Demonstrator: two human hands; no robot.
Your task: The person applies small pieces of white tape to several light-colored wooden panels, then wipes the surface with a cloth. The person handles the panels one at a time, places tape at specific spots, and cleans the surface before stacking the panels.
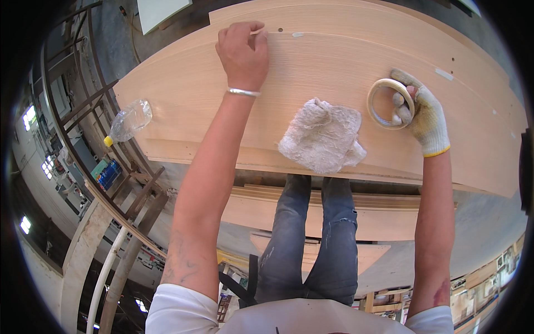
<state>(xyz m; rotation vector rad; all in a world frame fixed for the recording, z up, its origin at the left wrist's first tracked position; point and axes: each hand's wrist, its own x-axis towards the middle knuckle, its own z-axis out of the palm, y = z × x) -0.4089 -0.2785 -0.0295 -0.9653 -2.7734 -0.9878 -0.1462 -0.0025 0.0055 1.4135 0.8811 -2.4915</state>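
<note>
My bare left hand (242, 55), a silver bangle at its wrist, is over the far part of a pale wooden board (200, 106). Its thumb and fingers are curled together; whatever they pinch is too small to make out. Just right of it are a small dark hole (280, 30) and a short strip of pale tape (298, 34) on the wood. In a worn white work glove, my right hand (427, 114) grips a roll of masking tape (374, 106), fingers through its ring. Between my arms, near the front edge, lies a crumpled white cloth (322, 136).
A clear plastic bottle (133, 119) with a yellow cap lies at the board's left end. Beyond it stands a rusty metal frame (78, 114). Another tape strip (444, 74) is on the right part of the board. Stacked boards (384, 214) sit below the front edge, by my legs.
</note>
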